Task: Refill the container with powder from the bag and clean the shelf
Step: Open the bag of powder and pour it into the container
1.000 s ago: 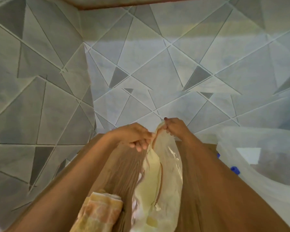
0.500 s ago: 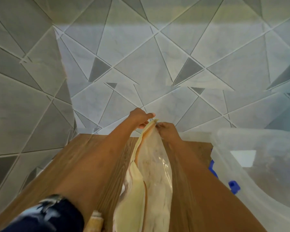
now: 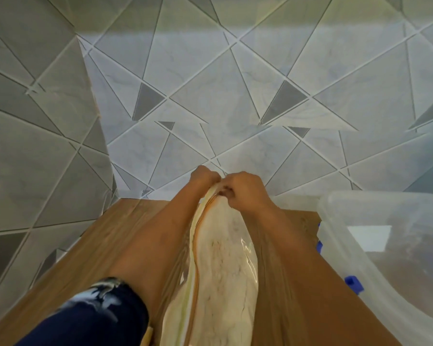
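A clear plastic bag (image 3: pixel 223 265) of pale, cream-coloured powder lies lengthwise on the wooden shelf (image 3: pixel 125 231), its mouth pointing at the tiled wall. My left hand (image 3: pixel 203 177) and my right hand (image 3: pixel 245 193) meet at the bag's top end, both pinching the gathered plastic there. To the right stands a large translucent plastic container (image 3: pixel 385 245) with blue clips (image 3: pixel 354 283) and brownish contents showing through its wall.
A wall of grey and white triangular tiles (image 3: pixel 210 101) rises right behind the shelf and along its left side. A dark patterned sleeve (image 3: pixel 93 318) covers my left upper arm. The container takes up the shelf's right part.
My hands have come together at the bag's mouth, the right one closing over the top. The view tilted down, and the patterned cloth at bottom left dropped out of view.
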`<state>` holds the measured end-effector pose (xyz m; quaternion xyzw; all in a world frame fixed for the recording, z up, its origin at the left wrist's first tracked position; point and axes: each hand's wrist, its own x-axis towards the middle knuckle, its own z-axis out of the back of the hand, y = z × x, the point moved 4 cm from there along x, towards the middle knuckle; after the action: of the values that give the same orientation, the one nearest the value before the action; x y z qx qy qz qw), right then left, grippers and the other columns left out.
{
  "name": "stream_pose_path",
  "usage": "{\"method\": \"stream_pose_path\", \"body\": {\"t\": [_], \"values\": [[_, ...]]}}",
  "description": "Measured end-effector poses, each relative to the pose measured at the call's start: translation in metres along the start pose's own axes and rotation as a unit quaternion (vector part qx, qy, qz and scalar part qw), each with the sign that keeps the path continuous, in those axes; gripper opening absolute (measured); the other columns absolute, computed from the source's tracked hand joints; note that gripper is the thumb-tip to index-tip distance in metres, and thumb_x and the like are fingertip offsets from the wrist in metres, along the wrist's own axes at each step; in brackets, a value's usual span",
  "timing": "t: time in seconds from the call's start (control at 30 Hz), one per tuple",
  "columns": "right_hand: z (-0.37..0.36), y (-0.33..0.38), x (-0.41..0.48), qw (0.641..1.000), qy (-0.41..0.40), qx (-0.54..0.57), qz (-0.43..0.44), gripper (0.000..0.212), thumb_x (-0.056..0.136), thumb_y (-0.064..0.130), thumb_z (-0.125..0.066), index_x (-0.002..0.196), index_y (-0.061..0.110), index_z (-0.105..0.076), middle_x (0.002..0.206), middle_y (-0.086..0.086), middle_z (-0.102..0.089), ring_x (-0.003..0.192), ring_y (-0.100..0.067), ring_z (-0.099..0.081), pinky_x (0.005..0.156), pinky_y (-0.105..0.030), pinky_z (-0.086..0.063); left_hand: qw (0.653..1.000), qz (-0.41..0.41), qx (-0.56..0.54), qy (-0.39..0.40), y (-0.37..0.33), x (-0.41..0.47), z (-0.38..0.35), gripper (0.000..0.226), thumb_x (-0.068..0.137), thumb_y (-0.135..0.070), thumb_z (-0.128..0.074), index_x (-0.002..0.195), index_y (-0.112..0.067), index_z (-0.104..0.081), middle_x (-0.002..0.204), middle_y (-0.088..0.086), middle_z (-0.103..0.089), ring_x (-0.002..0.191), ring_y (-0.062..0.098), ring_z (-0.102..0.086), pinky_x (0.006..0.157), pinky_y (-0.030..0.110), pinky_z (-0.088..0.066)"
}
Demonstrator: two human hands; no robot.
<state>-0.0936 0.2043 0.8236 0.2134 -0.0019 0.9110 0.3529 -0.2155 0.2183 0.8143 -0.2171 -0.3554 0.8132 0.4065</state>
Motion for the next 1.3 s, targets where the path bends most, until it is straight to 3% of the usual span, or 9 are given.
{"method": "stream_pose_path", "body": {"t": [0.1, 0.23, 0.4, 0.5, 0.67, 0.8, 0.93, 1.2, 1.3], "values": [[0.022, 0.023, -0.019, 0.997, 0.063, 0.03, 0.045, 0.017, 0.087, 0.03, -0.06, 0.098, 0.023, -0.071, 0.097, -0.001, -0.069, 0.091, -0.02, -0.061, 0.074, -0.028, -0.042, 1.0, -0.002, -0.008, -0.003, 0.005, -0.008, 0.006, 0.039, 0.087, -0.018, -0.057, 0.055, -0.013, -0.036, 0.062, 0.003, -0.042, 0.051, 0.016, -0.041, 0.043, 0.02, -0.03], [0.045, 0.01, -0.046, 0.994, 0.012, 0.098, -0.041, 0.015, 0.082, 0.03, -0.067, 0.087, 0.017, -0.073, 0.074, 0.004, -0.06, 0.074, -0.015, -0.056, 0.059, -0.021, -0.038, 0.99, -0.02, 0.07, 0.119, 0.009, -0.037, 0.014, 0.043, 0.088, -0.039, -0.057, 0.062, -0.006, -0.054, 0.054, 0.009, -0.06, 0.04, 0.014, -0.052, 0.047, 0.018, -0.041], [0.039, 0.027, -0.063, 0.995, -0.012, 0.084, -0.05, 0.017, 0.085, 0.021, -0.06, 0.07, 0.027, -0.057, 0.09, -0.002, -0.069, 0.087, -0.021, -0.062, 0.066, -0.024, -0.036, 0.962, -0.036, 0.122, 0.241, 0.013, -0.084, 0.031, 0.031, 0.092, -0.028, -0.052, 0.068, -0.008, -0.055, 0.046, 0.0, -0.055, 0.029, 0.002, -0.048, 0.033, 0.011, -0.035], [0.04, 0.049, -0.072, 0.996, 0.05, 0.071, 0.016, 0.042, 0.085, 0.017, -0.061, 0.056, 0.032, -0.034, 0.068, 0.011, -0.053, 0.076, -0.019, -0.052, 0.066, -0.026, -0.033, 0.979, -0.059, 0.073, 0.18, 0.023, -0.083, 0.04, 0.029, 0.092, -0.02, -0.055, 0.068, -0.005, -0.057, 0.037, 0.0, -0.054, 0.023, 0.003, -0.041, 0.031, 0.011, -0.031], [0.058, 0.084, -0.105, 0.956, 0.193, 0.194, 0.111, 0.036, 0.085, 0.01, -0.063, 0.059, 0.029, -0.046, 0.062, 0.015, -0.051, 0.062, -0.001, -0.048, 0.064, -0.014, -0.038, 0.994, -0.052, 0.093, 0.025, 0.046, -0.084, 0.059, 0.044, 0.094, -0.029, -0.05, 0.054, -0.009, -0.049, 0.021, -0.004, -0.043, 0.017, 0.003, -0.039, 0.033, 0.014, -0.035], [0.059, 0.078, -0.114, 0.971, 0.133, 0.19, 0.063, 0.04, 0.085, 0.011, -0.063, 0.059, 0.033, -0.044, 0.067, 0.01, -0.052, 0.063, -0.004, -0.047, 0.06, -0.014, -0.036, 0.957, -0.054, 0.219, 0.184, 0.048, -0.116, 0.054, 0.052, 0.091, -0.055, -0.04, 0.066, -0.011, -0.054, 0.046, 0.003, -0.057, 0.032, 0.011, -0.036, 0.041, 0.02, -0.028], [0.057, 0.089, -0.126, 0.976, 0.104, 0.183, 0.053, 0.045, 0.085, 0.005, -0.06, 0.057, 0.035, -0.04, 0.063, 0.014, -0.049, 0.06, -0.001, -0.045, 0.067, -0.024, -0.037, 0.922, -0.046, 0.268, 0.276, 0.051, -0.15, 0.056, 0.031, 0.093, -0.035, -0.05, 0.076, -0.011, -0.058, 0.046, -0.003, -0.061, 0.031, 0.005, -0.032, 0.035, 0.016, -0.019], [0.086, 0.142, -0.173, 0.951, 0.209, 0.138, 0.182, 0.019, 0.091, 0.009, -0.053, 0.074, 0.003, -0.059, 0.072, 0.005, -0.062, 0.071, -0.012, -0.057, 0.069, -0.026, -0.043, 0.988, -0.077, 0.123, 0.046, 0.06, -0.174, 0.075, 0.045, 0.09, -0.034, -0.056, 0.055, -0.013, -0.039, 0.021, -0.004, -0.038, 0.042, 0.016, -0.035, 0.046, 0.026, -0.027], [0.088, 0.14, -0.187, 0.939, 0.221, 0.172, 0.199, 0.017, 0.092, 0.011, -0.053, 0.076, 0.011, -0.06, 0.072, 0.011, -0.06, 0.08, -0.015, -0.061, 0.071, -0.024, -0.043, 0.99, -0.07, 0.122, 0.01, 0.055, -0.191, 0.074, 0.046, 0.091, -0.037, -0.054, 0.055, -0.012, -0.04, 0.018, -0.006, -0.037, 0.04, 0.014, -0.043, 0.047, 0.025, -0.03]]}}
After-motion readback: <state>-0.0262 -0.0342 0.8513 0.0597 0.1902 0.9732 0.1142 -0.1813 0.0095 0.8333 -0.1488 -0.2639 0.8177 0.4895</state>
